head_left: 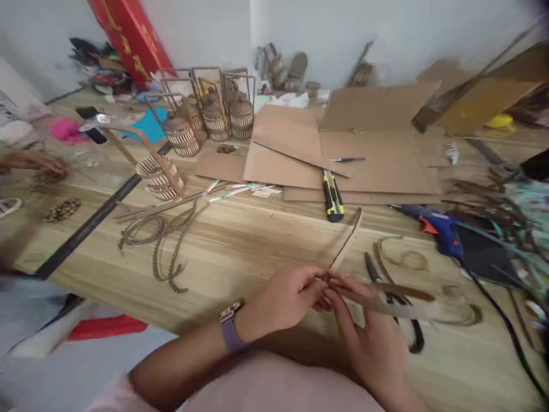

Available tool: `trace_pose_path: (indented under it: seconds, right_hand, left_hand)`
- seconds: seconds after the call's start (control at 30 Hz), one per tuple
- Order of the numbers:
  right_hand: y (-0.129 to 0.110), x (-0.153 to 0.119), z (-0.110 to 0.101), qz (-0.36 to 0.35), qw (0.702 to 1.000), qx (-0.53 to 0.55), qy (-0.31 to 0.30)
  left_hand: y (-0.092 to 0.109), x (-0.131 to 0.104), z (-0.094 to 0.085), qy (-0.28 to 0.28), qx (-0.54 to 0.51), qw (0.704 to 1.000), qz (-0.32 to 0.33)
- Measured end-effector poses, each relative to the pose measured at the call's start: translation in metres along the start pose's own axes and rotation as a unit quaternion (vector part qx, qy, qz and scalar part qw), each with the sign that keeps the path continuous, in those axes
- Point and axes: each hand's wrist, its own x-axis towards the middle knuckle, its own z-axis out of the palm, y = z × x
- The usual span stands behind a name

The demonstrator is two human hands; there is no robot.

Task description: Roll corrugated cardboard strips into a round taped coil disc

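My left hand (285, 300), with a watch (231, 312) on its wrist, pinches a thin brown strip (348, 239) that looks like bamboo or rattan. My right hand (377, 340) meets it fingertip to fingertip, closed on the same spot. One length of strip rises away from the fingers; another brown length (409, 292) sticks out to the right past my right hand. Whether these are one piece is hidden by the fingers. Partly beneath the right-hand length lie dark-handled scissors (417, 337). Loose curled strips (412, 260) rest right of the hands.
A yellow-black utility knife (333, 199) lies before cardboard sheets (377, 163). At right is a blue glue gun (448, 236) with its cord. Small handled baskets (160, 177) stand left, near coiled notched strips (156, 246). Another person's hand (47, 163) is at far left.
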Motion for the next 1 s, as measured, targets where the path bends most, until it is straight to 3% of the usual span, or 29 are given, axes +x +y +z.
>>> trace_pose_path:
  seconds: [0.13, 0.37, 0.57, 1.0]
  right_hand:
    - [0.0042, 0.0010, -0.0010, 0.007, 0.999, 0.039, -0.013]
    - [0.0045, 0.0073, -0.0030, 0.112, 0.990, 0.076, 0.048]
    - [0.0047, 0.0054, -0.0017, 0.040, 0.994, 0.095, 0.023]
    - [0.0083, 0.0007, 0.0018, 0.055, 0.994, 0.063, 0.064]
  left_hand:
    - [0.0015, -0.0026, 0.0016, 0.003, 0.021, 1.000, 0.011]
    - [0.0032, -0.0049, -0.0037, -0.002, 0.039, 0.999, -0.024]
    - [0.0049, -0.0022, -0.0025, -0.001, 0.045, 0.998, -0.032]
    - [0.0053, -0.0040, 0.0020, 0.000, 0.036, 0.999, -0.027]
